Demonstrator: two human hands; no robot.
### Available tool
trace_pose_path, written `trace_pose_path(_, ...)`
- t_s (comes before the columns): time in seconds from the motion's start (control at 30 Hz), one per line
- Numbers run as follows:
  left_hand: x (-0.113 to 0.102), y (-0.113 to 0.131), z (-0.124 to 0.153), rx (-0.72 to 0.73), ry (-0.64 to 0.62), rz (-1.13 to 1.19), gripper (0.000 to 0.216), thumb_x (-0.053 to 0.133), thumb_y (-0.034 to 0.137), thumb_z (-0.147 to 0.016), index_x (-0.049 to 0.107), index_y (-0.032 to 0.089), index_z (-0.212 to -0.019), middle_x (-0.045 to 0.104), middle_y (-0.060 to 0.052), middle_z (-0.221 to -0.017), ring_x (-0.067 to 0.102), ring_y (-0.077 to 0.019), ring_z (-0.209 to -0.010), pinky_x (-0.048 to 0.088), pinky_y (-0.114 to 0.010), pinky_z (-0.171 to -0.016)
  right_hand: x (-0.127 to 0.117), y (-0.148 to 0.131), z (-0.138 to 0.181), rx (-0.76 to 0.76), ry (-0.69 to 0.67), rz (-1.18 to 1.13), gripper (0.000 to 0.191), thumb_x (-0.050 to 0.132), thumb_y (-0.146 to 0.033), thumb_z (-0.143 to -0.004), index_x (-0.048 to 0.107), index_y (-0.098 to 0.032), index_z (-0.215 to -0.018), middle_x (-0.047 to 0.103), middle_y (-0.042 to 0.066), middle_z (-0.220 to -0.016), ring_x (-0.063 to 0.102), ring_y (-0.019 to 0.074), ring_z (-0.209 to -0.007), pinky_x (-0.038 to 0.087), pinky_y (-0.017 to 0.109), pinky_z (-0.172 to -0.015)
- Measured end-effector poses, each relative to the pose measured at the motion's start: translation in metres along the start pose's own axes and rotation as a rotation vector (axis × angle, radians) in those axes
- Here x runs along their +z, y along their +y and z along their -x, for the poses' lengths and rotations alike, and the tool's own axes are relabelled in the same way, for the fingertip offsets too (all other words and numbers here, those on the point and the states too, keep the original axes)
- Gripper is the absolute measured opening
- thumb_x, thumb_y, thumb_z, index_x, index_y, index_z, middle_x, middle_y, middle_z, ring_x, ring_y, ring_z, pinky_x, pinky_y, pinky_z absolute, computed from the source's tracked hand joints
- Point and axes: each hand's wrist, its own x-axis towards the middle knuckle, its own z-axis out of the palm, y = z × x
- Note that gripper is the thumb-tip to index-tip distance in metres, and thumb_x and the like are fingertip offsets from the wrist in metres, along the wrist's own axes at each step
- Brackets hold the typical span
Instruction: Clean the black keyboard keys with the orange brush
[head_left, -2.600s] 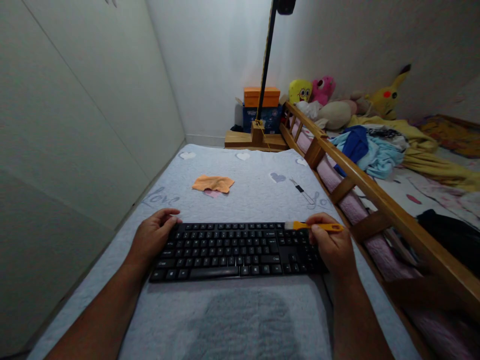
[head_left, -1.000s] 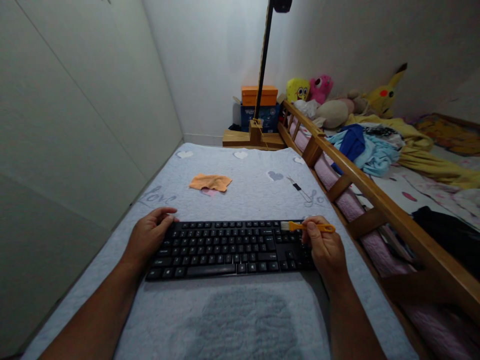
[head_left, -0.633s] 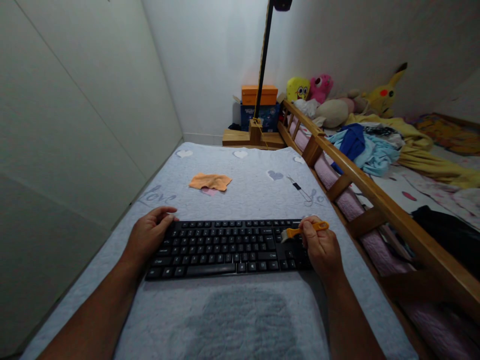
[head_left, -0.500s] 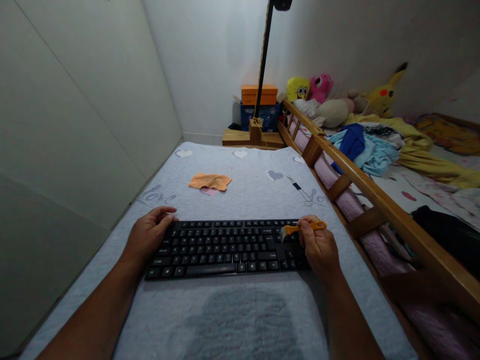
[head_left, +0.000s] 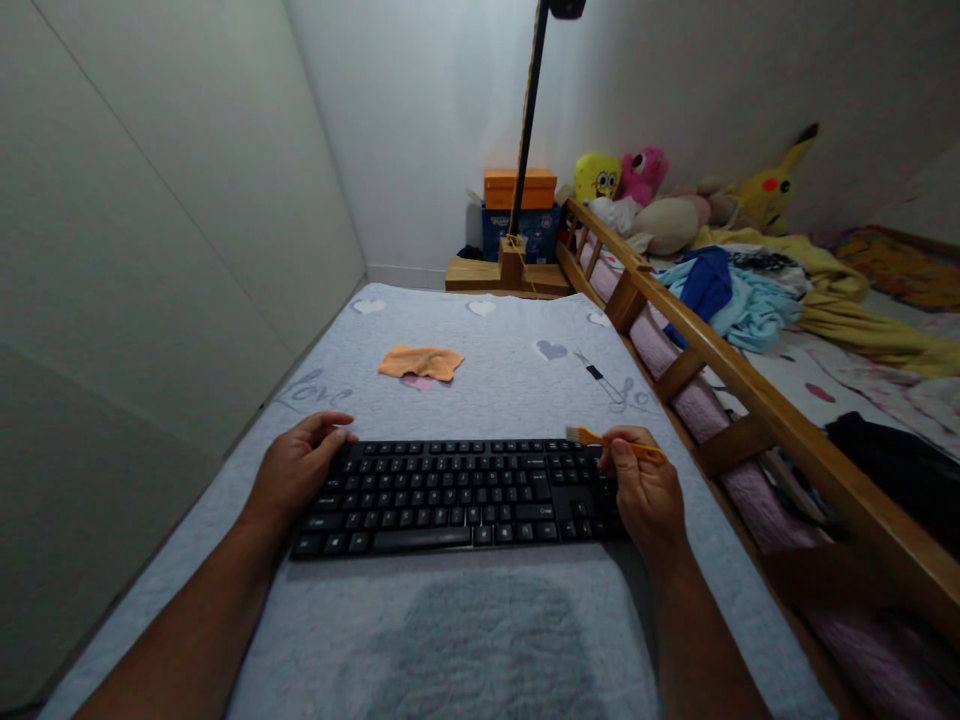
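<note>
A black keyboard [head_left: 450,500] lies flat on the pale quilted cover. My left hand [head_left: 300,465] is closed on its far left corner, the thumb on the edge and some fingers hidden behind it. Pinched in my right hand [head_left: 646,490] is a small brush [head_left: 592,437] with an orange handle and pale bristles pointing left. Its bristles are over the back edge of the keyboard, near the number pad; whether they touch it I cannot tell. The right hand partly covers the keyboard's right end.
Behind the keyboard lie an orange cloth [head_left: 421,363] and a thin wire tool with a black sleeve [head_left: 595,372]. A wooden bed rail [head_left: 720,385] runs along the right. At the back, a black pole [head_left: 529,120] stands before an orange box [head_left: 519,188].
My right hand has shifted slightly right, and the brush's bristles have swung up and away from the keys to the keyboard's back edge. The left hand stays still.
</note>
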Motion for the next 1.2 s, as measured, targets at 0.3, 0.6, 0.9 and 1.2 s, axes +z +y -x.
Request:
trace_pose_path(0.3, 0.000, 0.002, 0.001, -0.012, -0.001, 0.036, 0.042, 0.064, 0.052, -0.074, 0.072, 0.023, -0.104, 0.077, -0.002, -0.084, 0.071, -0.0230, -0.077, 0.052, -0.031, -0.069, -0.012, -0.002, 0.001, 0.013, 0.024, 0.078, 0.043, 0.041, -0.048, -0.103, 0.056, -0.023, -0.072, 0.046, -0.003, -0.055, 0.047, 0.0148, -0.050, 0.033, 0.028, -0.050)
trace_pose_path(0.6, 0.000, 0.007, 0.003, -0.013, 0.005, 0.012, 0.043, 0.063, 0.052, -0.074, 0.072, 0.022, -0.103, 0.077, -0.002, -0.084, 0.071, -0.0234, -0.076, 0.052, -0.032, -0.069, -0.001, 0.001, 0.001, -0.031, 0.016, 0.113, 0.037, 0.042, -0.046, -0.104, 0.060, -0.022, -0.083, 0.054, -0.003, -0.062, 0.054, 0.0154, -0.055, 0.042, 0.028, -0.058)
trace_pose_path(0.9, -0.001, 0.003, 0.001, -0.010, 0.000, 0.000, 0.045, 0.063, 0.054, -0.073, 0.072, 0.022, -0.103, 0.078, -0.003, -0.084, 0.071, -0.0239, -0.076, 0.053, -0.032, -0.067, -0.001, 0.002, 0.000, -0.006, 0.053, 0.003, 0.031, 0.050, -0.045, -0.102, 0.066, -0.021, -0.090, 0.062, -0.001, -0.068, 0.060, 0.0160, -0.062, 0.047, 0.028, -0.062)
trace_pose_path(1.2, 0.000, 0.006, 0.002, 0.004, 0.002, 0.003, 0.040, 0.063, 0.051, -0.074, 0.072, 0.023, -0.101, 0.077, -0.002, -0.081, 0.071, -0.0235, -0.074, 0.053, -0.032, -0.066, -0.013, -0.001, -0.004, 0.265, -0.124, -0.435, 0.029, 0.071, -0.048, -0.088, 0.072, -0.019, -0.089, 0.066, 0.000, -0.064, 0.063, 0.0156, -0.056, 0.048, 0.025, -0.048)
